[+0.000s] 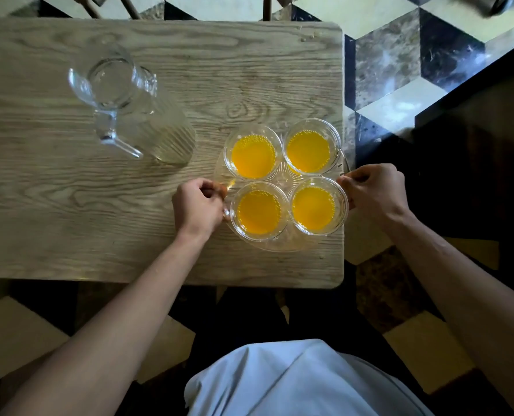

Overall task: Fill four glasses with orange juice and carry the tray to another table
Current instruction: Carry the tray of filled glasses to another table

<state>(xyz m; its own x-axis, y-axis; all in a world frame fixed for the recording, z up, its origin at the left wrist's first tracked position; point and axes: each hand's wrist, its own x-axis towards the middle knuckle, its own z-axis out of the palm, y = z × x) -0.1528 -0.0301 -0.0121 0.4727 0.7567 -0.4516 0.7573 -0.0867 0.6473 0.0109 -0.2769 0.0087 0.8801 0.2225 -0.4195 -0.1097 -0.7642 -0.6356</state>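
Note:
A clear round glass tray sits near the right end of a wooden table. On it stand several clear glasses filled with orange juice, such as the far left glass and the near right glass. My left hand is closed on the tray's left rim. My right hand is closed on the tray's right rim, at the table's edge. Whether the tray is lifted off the table cannot be told.
An empty clear glass pitcher stands on the table to the left of the tray. A dark table lies to the right, across a gap of checkered tile floor. Chair legs show beyond the far edge.

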